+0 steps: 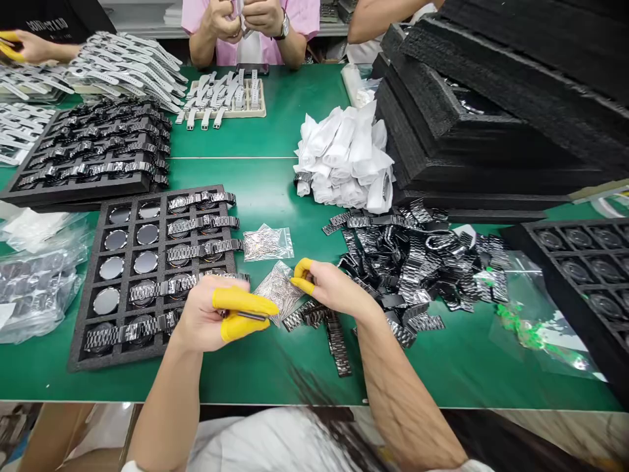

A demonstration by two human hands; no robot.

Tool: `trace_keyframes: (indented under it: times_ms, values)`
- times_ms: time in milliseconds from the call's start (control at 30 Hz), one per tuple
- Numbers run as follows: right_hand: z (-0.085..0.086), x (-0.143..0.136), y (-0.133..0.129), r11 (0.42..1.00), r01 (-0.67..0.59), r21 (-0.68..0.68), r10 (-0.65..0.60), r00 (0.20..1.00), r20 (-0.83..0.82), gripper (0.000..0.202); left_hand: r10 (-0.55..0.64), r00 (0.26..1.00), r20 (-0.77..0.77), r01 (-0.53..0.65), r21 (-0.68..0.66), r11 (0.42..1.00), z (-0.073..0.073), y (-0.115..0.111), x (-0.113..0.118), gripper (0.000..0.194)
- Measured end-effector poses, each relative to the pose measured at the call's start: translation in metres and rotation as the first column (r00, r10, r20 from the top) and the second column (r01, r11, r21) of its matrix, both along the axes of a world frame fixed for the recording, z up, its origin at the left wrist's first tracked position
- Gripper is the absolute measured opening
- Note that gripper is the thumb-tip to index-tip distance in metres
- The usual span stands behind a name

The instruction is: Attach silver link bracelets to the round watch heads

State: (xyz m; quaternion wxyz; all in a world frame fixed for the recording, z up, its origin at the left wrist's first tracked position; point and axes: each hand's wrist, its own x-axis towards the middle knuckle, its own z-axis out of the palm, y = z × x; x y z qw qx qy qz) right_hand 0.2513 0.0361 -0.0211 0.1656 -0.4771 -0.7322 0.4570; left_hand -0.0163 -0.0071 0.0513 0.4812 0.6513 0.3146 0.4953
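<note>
My left hand (211, 314), with yellow finger cots on thumb and forefinger, pinches a thin black metal piece (253, 316), perhaps the end of a watch strap. Yellow cots also cover two fingers of my right hand (329, 285). Those fingertips are drawn together at the edge of a clear bag heaped with thin metal pins (279, 288); anything between them is too small to make out. A second bag of pins (265, 242) lies just behind. Left of my hands, a black foam tray (88, 314) holds round watch cases, several with black metal straps (184, 252).
Loose black metal straps (407, 255) are heaped at right, before white-wrapped bundles (344, 154) and stacked black foam trays (442, 151). Another watch tray (580, 262) stands far right. Filled trays (88, 144) and white straps (128, 65) are at left. A co-worker's hands (246, 16) are across the table.
</note>
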Motion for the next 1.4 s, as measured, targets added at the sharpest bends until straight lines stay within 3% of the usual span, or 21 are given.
trace_keyframes:
  times_ms: [67, 167, 233, 300, 400, 500, 600, 700, 867, 933, 1000, 1133, 1233, 1400]
  values:
    - [0.002, 0.0, -0.001, 0.996, 0.092, -0.022, -0.094, 0.978, -0.184, 0.02, 0.054, 0.997, 0.048, -0.055, 0.02, 0.998, 0.002, 0.001, 0.006, 0.025]
    - [0.006, -0.009, -0.005, 0.97, 0.213, -0.114, -0.241, 0.826, -0.509, 0.027, 0.029, 0.964, 0.264, 0.047, -0.276, 0.96, -0.003, 0.001, 0.024, 0.029]
    - [0.008, -0.018, -0.009, 0.952, 0.258, -0.164, -0.301, 0.702, -0.646, 0.033, 0.048, 0.916, 0.398, 0.178, -0.512, 0.84, -0.01, 0.002, 0.038, 0.03]
    - [0.009, -0.026, -0.013, 0.944, 0.293, -0.154, -0.312, 0.636, -0.706, 0.035, 0.123, 0.893, 0.434, 0.222, -0.661, 0.717, -0.018, 0.002, 0.051, 0.033]
    - [0.008, -0.03, -0.017, 0.949, 0.313, -0.028, -0.246, 0.683, -0.688, 0.027, 0.194, 0.893, 0.406, 0.2, -0.745, 0.637, -0.024, 0.003, 0.061, 0.04]
    - [0.007, -0.029, -0.019, 0.948, 0.276, 0.159, -0.147, 0.822, -0.55, 0.013, 0.181, 0.909, 0.375, 0.192, -0.763, 0.617, -0.025, 0.003, 0.062, 0.045]
    - [0.008, -0.027, -0.021, 0.896, 0.224, 0.384, -0.075, 0.927, -0.366, 0.008, 0.159, 0.935, 0.318, 0.154, -0.765, 0.625, -0.026, 0.002, 0.06, 0.047]
    - [0.009, -0.025, -0.022, 0.821, 0.169, 0.545, -0.053, 0.974, -0.222, 0.011, 0.147, 0.95, 0.277, 0.122, -0.76, 0.639, -0.029, 0.003, 0.059, 0.045]
    - [0.007, -0.024, -0.021, 0.762, 0.087, 0.641, -0.038, 0.995, -0.09, 0.014, 0.037, 0.965, 0.26, 0.177, -0.747, 0.641, -0.034, 0.002, 0.06, 0.044]
    - [0.006, -0.025, -0.02, 0.744, 0.121, 0.658, -0.051, 0.991, -0.124, 0.014, 0.008, 0.957, 0.289, 0.218, -0.736, 0.641, -0.037, 0.001, 0.062, 0.045]
    - [0.006, -0.027, -0.02, 0.706, 0.251, 0.662, -0.11, 0.963, -0.248, 0.014, 0.056, 0.939, 0.338, 0.225, -0.731, 0.644, -0.039, 0.001, 0.063, 0.047]
    - [0.007, -0.032, -0.019, 0.561, 0.543, 0.625, -0.215, 0.824, -0.524, 0.015, 0.158, 0.915, 0.372, 0.208, -0.768, 0.606, -0.04, 0.001, 0.065, 0.052]
    - [0.007, -0.035, -0.021, 0.545, 0.57, 0.614, -0.175, 0.794, -0.582, 0.02, 0.151, 0.914, 0.377, 0.229, -0.786, 0.574, -0.04, 0.002, 0.066, 0.055]
    - [0.003, -0.037, -0.023, 0.543, 0.554, 0.631, -0.132, 0.798, -0.588, 0.026, 0.141, 0.909, 0.393, 0.247, -0.778, 0.577, -0.041, 0.001, 0.066, 0.055]
